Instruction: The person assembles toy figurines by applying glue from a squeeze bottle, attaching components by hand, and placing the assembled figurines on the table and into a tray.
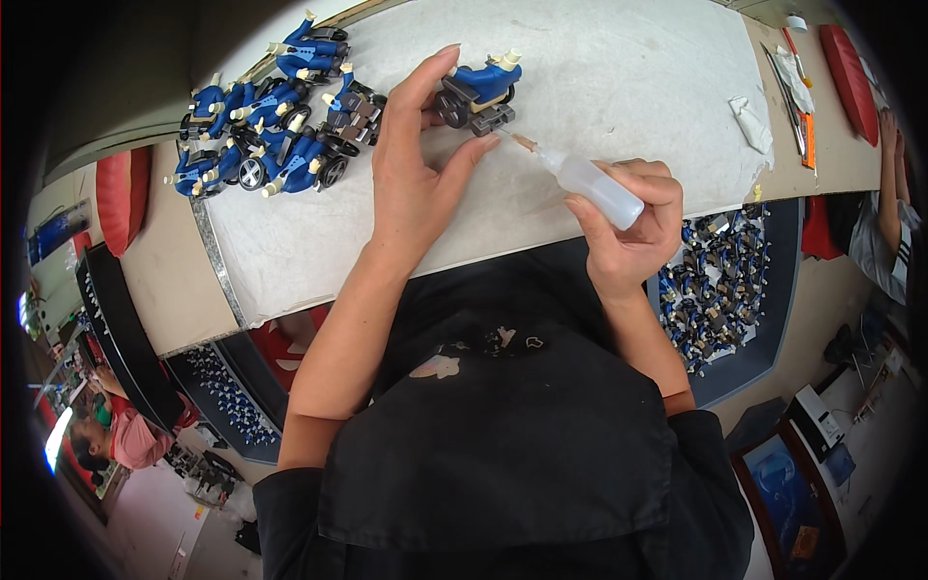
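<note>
Crumpled white tissue (750, 124) left of orange tool (808, 143).

Brightly lit worktop (628, 87), fisheye-bent edges, dark corners, glare far left

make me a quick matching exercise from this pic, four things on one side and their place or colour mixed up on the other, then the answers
Things
1. squeeze bottle
2. single toy figure
3. cluster of toy figures
4. apron

Place or colour
A. black
B. in the left hand
C. on the table, left of the left hand
D. in the right hand

Right pairs
1-D, 2-B, 3-C, 4-A
</note>
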The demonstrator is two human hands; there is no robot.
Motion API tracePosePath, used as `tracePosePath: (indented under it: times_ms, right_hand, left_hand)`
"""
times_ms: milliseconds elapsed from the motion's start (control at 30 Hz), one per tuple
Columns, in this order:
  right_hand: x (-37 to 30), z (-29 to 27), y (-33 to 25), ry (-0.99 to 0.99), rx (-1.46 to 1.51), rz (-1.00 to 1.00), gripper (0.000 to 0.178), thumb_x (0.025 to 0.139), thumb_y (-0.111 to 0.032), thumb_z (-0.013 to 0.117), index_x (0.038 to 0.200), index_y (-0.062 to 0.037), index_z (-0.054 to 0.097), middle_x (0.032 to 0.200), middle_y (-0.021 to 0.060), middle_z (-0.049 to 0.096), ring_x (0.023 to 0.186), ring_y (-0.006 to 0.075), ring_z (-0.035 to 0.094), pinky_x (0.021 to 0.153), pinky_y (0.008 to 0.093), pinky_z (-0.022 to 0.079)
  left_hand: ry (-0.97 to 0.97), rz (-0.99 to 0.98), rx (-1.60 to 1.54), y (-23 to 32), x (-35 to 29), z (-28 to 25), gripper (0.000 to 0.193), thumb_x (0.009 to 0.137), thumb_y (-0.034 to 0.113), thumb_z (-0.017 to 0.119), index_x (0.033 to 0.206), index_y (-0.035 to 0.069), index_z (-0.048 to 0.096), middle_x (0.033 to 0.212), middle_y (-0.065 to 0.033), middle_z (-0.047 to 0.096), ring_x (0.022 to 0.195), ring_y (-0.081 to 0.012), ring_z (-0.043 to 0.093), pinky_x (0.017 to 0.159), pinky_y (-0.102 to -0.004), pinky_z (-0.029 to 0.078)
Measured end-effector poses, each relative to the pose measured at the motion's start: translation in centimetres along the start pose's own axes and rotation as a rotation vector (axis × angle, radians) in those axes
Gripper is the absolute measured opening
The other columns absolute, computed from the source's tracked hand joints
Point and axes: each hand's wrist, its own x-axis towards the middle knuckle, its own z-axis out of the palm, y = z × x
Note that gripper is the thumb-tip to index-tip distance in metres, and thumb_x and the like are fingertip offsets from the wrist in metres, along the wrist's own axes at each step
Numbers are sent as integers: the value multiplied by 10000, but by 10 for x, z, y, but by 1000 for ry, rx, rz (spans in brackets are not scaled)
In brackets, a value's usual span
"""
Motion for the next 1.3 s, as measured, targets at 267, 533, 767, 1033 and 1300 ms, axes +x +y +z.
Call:
tracePosePath:
  times_ms: [267,533,767,1033,1300]
  right_hand:
    - [5,-9,-4,76,45,47,353,679,60,691,949,0,473,920,120,530,808,146,548,703,246,457]
    - [80,-78,27,170,-26,128,373,713,88,629,939,-43,363,976,145,550,915,183,545,789,281,428]
    - [113,-110,51,130,-349,164,458,698,39,675,1054,1,390,1036,140,533,990,196,541,846,286,438]
    - [124,-4,0,-211,-614,-339,228,691,26,655,899,3,565,905,127,581,876,253,537,755,329,423]
    - [281,168,106,-208,-914,-498,301,840,-218,546,1108,-80,538,1009,144,579,893,237,587,756,337,458]
  left_hand:
    - [67,-27,-75,0,1,3,691,654,-7,709,1260,93,392,1239,-87,469,1006,-195,527,799,-292,447]
    - [-14,-276,-157,12,6,-6,754,685,-85,648,1318,84,275,1168,-147,453,1037,-197,487,869,-301,415]
    - [-24,-129,-171,5,7,-10,651,662,-45,681,1226,73,379,1193,-115,474,1067,-237,504,846,-330,441]
    - [-77,-18,-64,2,0,-12,595,659,-31,684,1160,47,374,1226,-150,465,1093,-296,485,874,-344,432]
    - [-118,-8,-60,3,4,-11,566,659,-35,688,1120,47,370,1209,-167,488,1075,-311,503,855,-347,444]
